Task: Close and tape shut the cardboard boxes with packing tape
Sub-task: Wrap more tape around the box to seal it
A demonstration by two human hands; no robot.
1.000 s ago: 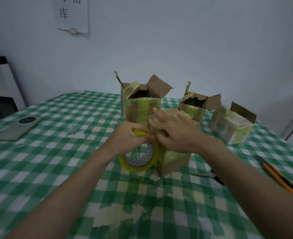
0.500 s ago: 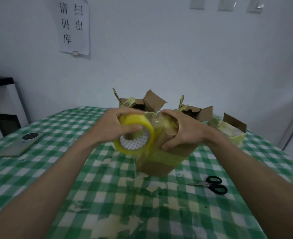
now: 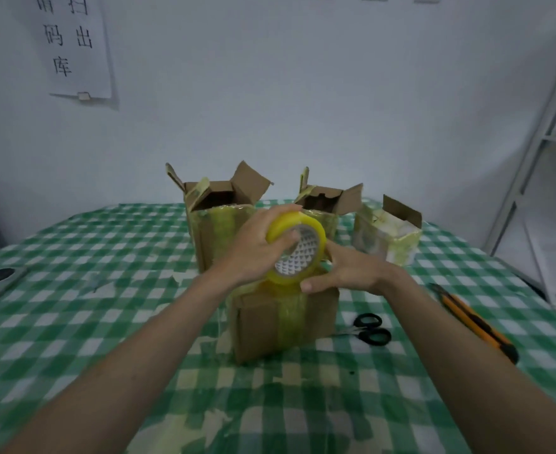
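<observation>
While the near cardboard box is sitting closed on the checked tablecloth, a band of yellowish tape is already running down its front face from the top. Directly above that box, the left hand is gripping the tape roll, fingers curled over its rim and the thumb reaching into the core, so the roll is standing tilted on the box top. Just right of the roll, the right hand is resting on the top of the box, fingers fairly straight and pressing down, holding nothing that can be made out; it is probably steadying the flaps or smoothing tape. Whether the strip is still joined to the roll cannot be told.

Right of the box, black scissors are lying on the cloth, and further right an orange utility knife is lying too.

Behind the box, a tall box and a smaller box are standing with flaps still open, though old tape is clinging to their sides. Further right behind it, a tape-wrapped box is showing one flap raised.

Judging from this, one box is nearly sealed and needs its strip cut; at least three are waiting.
</observation>
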